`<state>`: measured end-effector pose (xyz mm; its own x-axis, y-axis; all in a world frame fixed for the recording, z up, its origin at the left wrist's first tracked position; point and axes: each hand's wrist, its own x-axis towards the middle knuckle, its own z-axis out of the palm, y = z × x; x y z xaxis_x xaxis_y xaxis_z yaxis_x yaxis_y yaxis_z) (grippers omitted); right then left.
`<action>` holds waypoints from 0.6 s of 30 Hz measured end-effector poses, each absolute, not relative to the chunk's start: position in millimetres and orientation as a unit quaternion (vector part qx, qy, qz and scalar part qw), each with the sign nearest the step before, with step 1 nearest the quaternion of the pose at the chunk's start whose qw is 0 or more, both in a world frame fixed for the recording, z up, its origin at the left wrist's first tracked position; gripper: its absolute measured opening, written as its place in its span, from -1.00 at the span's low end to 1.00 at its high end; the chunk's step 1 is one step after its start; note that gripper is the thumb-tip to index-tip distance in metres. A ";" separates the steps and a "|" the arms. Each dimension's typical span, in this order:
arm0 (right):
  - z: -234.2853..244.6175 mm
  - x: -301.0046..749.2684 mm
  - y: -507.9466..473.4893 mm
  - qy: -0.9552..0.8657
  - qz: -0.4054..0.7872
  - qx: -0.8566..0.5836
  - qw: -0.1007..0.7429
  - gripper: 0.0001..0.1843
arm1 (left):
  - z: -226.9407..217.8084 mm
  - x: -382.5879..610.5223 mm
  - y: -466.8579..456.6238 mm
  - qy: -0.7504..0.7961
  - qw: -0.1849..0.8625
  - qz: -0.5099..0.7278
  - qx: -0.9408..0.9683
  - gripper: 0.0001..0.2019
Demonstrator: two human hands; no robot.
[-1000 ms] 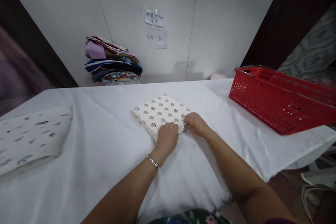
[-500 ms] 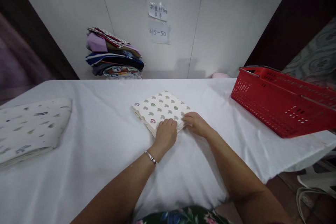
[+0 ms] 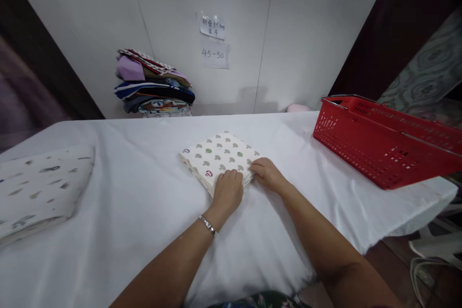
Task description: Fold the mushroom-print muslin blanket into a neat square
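Note:
A folded cream cloth (image 3: 218, 154) printed with grey mushrooms and a few green, red and purple motifs lies cornerwise at the middle of the table. My left hand (image 3: 228, 189), with a silver bracelet at its wrist, grips the corner nearest me, fingers curled over the top; its thumb is hidden. At the right corner my right hand (image 3: 267, 173) pinches the layered edge, fingertips on top. Several layers show along the cloth's left edge. Off to the left rests a second folded cream cloth (image 3: 43, 185) with small dark prints, touched by neither hand.
A white cloth covers the table (image 3: 140, 231). At its right end stands a red perforated basket (image 3: 382, 147) with metal handles. Behind the far edge, a stack of folded fabrics (image 3: 155, 84) sits against the wall, below and left of two paper notes (image 3: 212, 41).
The view has shifted a little, so the table and stack appear lower. Both hands keep their places on the mushroom cloth, whose shape looks the same.

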<state>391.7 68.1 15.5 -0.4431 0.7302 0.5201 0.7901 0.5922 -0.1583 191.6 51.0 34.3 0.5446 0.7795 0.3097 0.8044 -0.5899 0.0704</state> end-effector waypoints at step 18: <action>-9.3 433.7 79.4 -0.604 0.229 -0.594 0.480 -0.55 | 32.8 192.0 52.8 -0.471 0.020 -0.171 -0.865 -0.88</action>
